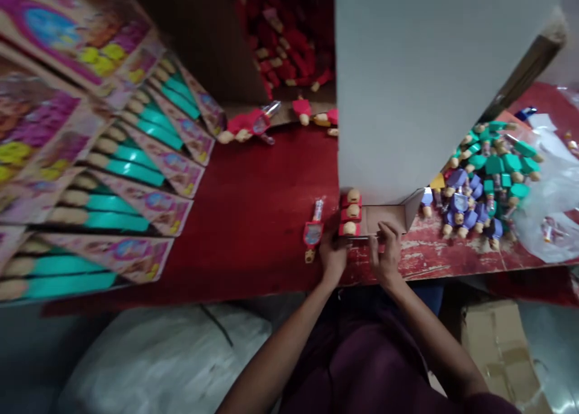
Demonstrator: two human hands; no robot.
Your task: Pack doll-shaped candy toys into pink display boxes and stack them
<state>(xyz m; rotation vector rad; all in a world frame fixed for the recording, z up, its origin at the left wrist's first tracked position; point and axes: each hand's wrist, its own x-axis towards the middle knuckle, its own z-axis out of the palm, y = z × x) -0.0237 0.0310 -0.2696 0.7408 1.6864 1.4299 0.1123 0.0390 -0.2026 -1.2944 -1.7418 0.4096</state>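
Three small red toy figures with round beige heads (350, 212) stand in a tight row at the table's near side, and my left hand (333, 256) grips their lower end. My right hand (386, 254) pinches the near edge of a tan cardboard piece (384, 219) just to their right. A thin strip (364, 237) seems to run between my hands, but it is too small to identify. Left of my left hand, a red shield-shaped toy with a clear tube (313, 230) lies on the red table (262, 191).
A tall white board (425, 82) rises beside my hands. Several printed cards with teal packs (131, 185) lie at left. Red toys fill a box (284, 40) at the back. Teal and purple toys (488, 173) and a plastic bag (549, 203) lie at right.
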